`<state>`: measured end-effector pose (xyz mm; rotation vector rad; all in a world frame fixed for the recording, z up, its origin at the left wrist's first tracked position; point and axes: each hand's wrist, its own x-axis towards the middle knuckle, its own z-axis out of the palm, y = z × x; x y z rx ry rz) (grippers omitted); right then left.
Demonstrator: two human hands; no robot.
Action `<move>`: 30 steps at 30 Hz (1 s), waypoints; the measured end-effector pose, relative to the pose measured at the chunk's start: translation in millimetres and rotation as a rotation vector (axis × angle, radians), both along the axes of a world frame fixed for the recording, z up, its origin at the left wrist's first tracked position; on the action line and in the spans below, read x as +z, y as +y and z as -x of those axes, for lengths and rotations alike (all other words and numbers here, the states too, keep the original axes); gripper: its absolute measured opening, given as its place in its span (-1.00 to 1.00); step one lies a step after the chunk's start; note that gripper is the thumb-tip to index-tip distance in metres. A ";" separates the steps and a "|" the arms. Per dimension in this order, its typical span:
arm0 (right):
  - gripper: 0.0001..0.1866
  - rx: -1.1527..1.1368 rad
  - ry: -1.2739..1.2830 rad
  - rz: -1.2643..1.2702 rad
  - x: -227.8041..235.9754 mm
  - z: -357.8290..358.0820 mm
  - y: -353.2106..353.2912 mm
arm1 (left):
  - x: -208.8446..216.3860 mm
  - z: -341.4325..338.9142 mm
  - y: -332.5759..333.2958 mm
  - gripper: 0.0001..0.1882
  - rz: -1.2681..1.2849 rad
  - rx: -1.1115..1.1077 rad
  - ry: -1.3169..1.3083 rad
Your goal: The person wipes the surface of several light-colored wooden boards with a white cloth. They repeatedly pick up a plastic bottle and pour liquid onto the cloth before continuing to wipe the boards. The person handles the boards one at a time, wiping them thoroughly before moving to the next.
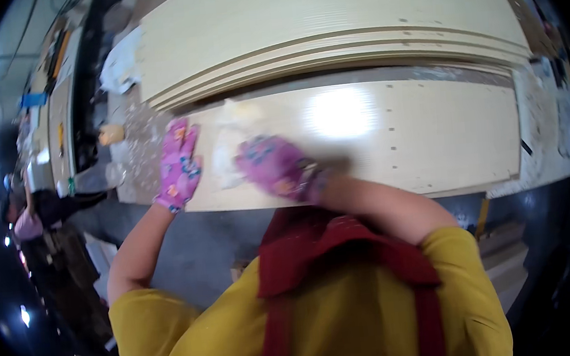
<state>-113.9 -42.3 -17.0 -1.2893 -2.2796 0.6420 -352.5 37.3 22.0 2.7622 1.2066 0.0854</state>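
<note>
Board [396, 134], long, flat and pale cream, lying across a messy work table [547, 155]. Shiny on top, with a bright spot of light near the middle. Little rows of dots along the far edge and the near edge.

Left hand [179, 165] in a pink flowery glove, laid flat on the board's left end, fingers stretched out, gripping nothing. Right hand [276, 167] in the same kind of glove, curled and pressing down on the board beside a whitish rag [232, 152]. Can't tell if that hand is squeezing the rag or only resting by it.

Stack of boards [326, 25] just behind, same pale colour, about three edges showing one over the other.

No boxes or bowls to see. Dust and crumbs scattered on the table at the left.

Two gloves, two hands, one flat board in front, one rag, one stack. One other person [37, 213] far off at the left, small and dim.
</note>
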 end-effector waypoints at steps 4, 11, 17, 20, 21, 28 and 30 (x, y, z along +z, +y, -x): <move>-0.83 -0.575 -0.177 -0.109 -8.8 -148.1 -38.0 | -7.5 10.2 -8.2 -0.36 -0.009 0.028 -0.022; -0.64 -1.591 -0.449 0.261 -41.0 -511.7 -185.2 | -14.8 17.0 -8.7 -0.25 -0.077 0.196 -0.184; -0.62 -0.716 -0.481 -0.014 -42.4 -230.9 -49.7 | -29.6 27.5 -17.0 -0.31 -0.154 0.434 -0.187; -0.65 -0.433 -0.304 -0.139 29.9 -99.2 -4.4 | -33.7 27.4 -14.4 -0.38 -0.162 0.483 -0.158; -0.65 -0.340 -0.207 -0.031 42.0 -85.6 1.0 | -32.0 23.9 -12.3 -0.41 -0.169 0.468 -0.161; -0.74 -0.303 -0.086 -0.039 37.9 -89.5 18.3 | -32.3 26.8 -11.6 -0.46 -0.147 0.458 -0.259; -0.81 -0.183 -0.009 -0.067 35.5 -47.2 49.4 | -40.8 30.7 -9.4 -0.45 -0.147 0.446 -0.301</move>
